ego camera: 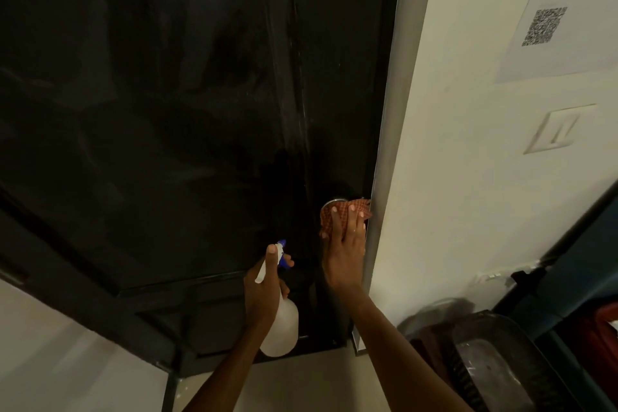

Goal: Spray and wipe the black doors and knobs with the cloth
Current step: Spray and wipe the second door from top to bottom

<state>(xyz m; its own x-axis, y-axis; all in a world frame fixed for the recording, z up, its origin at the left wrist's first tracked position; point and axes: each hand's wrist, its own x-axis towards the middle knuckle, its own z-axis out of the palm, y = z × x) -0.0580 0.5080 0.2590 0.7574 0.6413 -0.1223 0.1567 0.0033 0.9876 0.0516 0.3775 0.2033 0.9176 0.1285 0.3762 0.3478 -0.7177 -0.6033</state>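
Gripping a white spray bottle (280,324), the left hand (264,291) hangs beside the right hand (344,254); its fingers press an orange checked cloth (329,214) over the black door (167,94) knob (334,201).

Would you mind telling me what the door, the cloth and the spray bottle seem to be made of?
Door: probably painted wood or laminate, glossy black; it shows reflections and smeary streaks.
Cloth: woven fabric, orange checked, crumpled softly under the right hand over the knob.
Spray bottle: translucent white plastic with a blue nozzle, held in the left hand.
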